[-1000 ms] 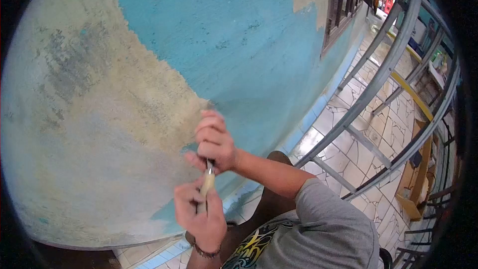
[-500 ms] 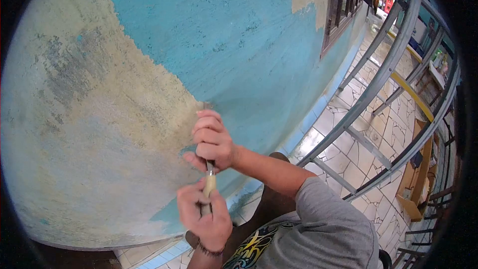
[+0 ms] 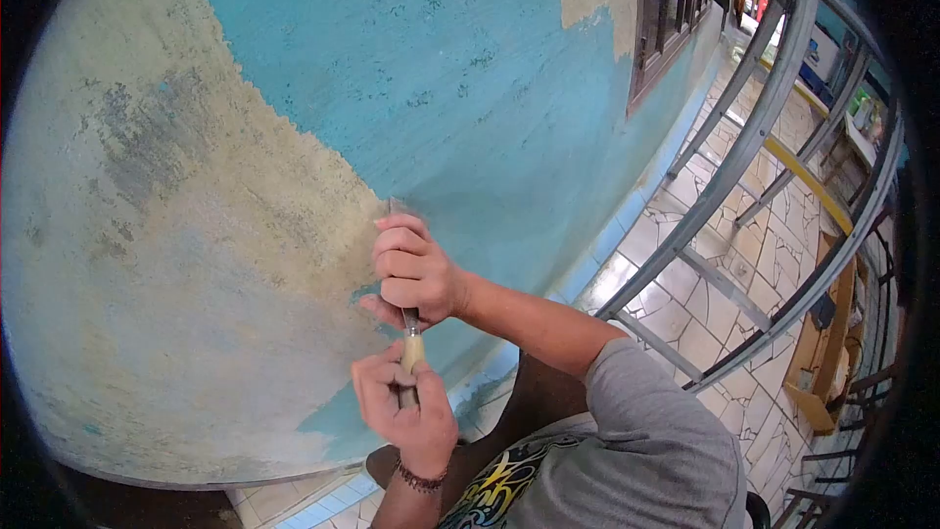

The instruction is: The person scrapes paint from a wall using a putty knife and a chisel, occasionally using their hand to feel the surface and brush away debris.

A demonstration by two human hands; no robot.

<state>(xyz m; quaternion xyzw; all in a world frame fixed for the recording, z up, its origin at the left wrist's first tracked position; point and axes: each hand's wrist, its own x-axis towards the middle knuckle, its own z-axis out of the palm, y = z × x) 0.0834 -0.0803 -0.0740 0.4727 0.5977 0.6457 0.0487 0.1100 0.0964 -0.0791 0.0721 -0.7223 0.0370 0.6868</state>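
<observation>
Both of my hands are closed on a scraper [image 3: 414,348] with a pale wooden handle and a metal collar, held upright in front of a wall. Lower down, my left hand [image 3: 403,402], a beaded bracelet at its wrist, grips the handle. My right hand [image 3: 416,269] wraps around the metal part above the collar and hides most of the blade. A bit of the tip shows above its fingers, at the border between blue paint [image 3: 441,88] and a bare beige patch [image 3: 284,196]. I cannot make out whether the tip touches the wall.
An aluminium ladder [image 3: 744,167] stands on the cracked-pattern tile floor [image 3: 754,402] to the right. A barred window [image 3: 676,10] is set in the wall at the upper right. Beyond the ladder lies a cardboard box [image 3: 822,362]. Light blue tiles [image 3: 578,274] edge the wall's foot.
Both hands keep their grip on the scraper. The right hand and the scraper's tip have shifted slightly left in the view, as has the paint border.
</observation>
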